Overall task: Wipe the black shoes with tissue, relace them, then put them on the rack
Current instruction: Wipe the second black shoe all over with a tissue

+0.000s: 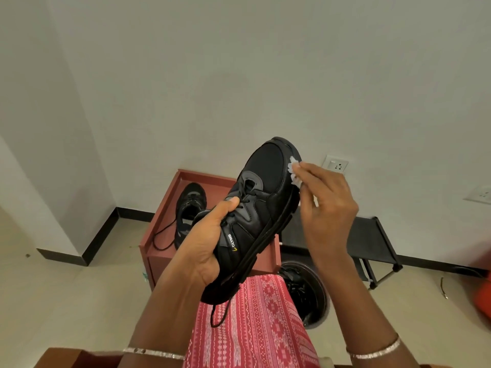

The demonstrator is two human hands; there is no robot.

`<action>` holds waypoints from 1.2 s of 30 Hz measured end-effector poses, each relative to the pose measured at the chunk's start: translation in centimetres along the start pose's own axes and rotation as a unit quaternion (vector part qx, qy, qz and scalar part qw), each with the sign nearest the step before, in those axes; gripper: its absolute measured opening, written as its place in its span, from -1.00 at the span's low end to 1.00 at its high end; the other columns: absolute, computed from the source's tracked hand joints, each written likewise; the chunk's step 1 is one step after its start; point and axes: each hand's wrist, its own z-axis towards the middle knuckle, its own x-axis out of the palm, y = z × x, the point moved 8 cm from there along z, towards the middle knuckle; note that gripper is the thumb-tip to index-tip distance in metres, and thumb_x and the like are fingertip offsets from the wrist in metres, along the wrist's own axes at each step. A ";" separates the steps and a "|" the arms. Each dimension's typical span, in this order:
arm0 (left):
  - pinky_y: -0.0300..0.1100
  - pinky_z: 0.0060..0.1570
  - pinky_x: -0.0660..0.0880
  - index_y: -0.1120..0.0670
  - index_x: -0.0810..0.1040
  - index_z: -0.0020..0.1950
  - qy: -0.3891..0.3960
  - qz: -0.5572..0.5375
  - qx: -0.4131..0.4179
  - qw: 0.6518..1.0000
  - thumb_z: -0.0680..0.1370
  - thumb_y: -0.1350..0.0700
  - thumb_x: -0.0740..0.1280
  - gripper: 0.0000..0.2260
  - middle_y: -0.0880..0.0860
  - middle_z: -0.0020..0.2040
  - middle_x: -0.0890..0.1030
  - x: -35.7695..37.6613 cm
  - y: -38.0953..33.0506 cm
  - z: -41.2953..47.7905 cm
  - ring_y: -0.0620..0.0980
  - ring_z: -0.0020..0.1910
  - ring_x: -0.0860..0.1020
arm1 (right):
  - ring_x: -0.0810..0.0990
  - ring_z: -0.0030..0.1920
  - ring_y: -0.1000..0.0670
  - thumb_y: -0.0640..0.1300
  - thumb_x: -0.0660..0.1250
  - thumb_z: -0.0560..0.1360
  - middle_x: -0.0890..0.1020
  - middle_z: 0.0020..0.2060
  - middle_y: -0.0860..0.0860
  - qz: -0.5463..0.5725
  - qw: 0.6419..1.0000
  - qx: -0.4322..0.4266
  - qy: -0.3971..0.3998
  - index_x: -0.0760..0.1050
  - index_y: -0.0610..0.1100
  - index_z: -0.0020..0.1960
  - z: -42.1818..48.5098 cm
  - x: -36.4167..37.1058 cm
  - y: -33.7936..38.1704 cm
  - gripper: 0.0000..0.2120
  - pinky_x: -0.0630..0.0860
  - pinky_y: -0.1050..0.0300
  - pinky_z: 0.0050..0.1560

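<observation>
Wiping step in hand, judged from the grips. Lowest in frame: a red patterned garment (252, 328) over the person's lap. Above it, the left hand (204, 243) was clamped round the heel half of a black shoe (260, 208), thumb laid across the laces, holding it tilted with the toe up at centre frame. One lace end (220, 312) hung loose below the heel. The right hand (326, 205) pinched a crumpled white tissue (293, 170) against the sole edge near the toe, centre right.

Judgement: early in the task. The next move calls for drawing the tissue along the sole edge while the left hand turns the shoe to show unwiped faces. How fully it was laced, I could not tell.

Behind, left of centre: the second shoe (190, 208) sat on a red-brown stand (159, 227), its lace trailing over the edge. A dark round bin (313, 293) stood low, right of centre, between the person and the black rack (372, 240) at the wall; it may obstruct the reach. Farthest: a wall socket (335, 163).
</observation>
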 end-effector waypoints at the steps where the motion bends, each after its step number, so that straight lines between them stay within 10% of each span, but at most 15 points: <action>1: 0.24 0.02 0.59 0.17 0.68 0.12 -0.001 0.001 -0.002 1.000 0.52 0.01 0.40 -0.72 0.25 0.05 0.70 -0.1 0.0 0.0 0.22 -0.09 0.69 | 0.63 0.04 -0.09 -0.27 0.32 0.59 0.70 0.04 -0.13 0.001 1.000 0.007 0.002 0.67 -0.25 0.14 0.1 0.1 -0.1 -0.80 0.53 0.22 0.19; 36: 0.24 0.16 0.53 0.19 0.66 0.18 -0.024 -0.002 -0.009 1.000 0.51 0.00 0.42 -0.65 0.27 0.09 0.68 -0.8 0.2 0.2 0.29 0.07 0.65 | 0.61 0.04 -0.08 -0.28 0.30 0.58 0.69 0.02 -0.11 0.027 0.999 -0.017 0.035 0.68 -0.27 0.08 -1.6 2.0 3.2 -0.80 0.49 0.26 0.19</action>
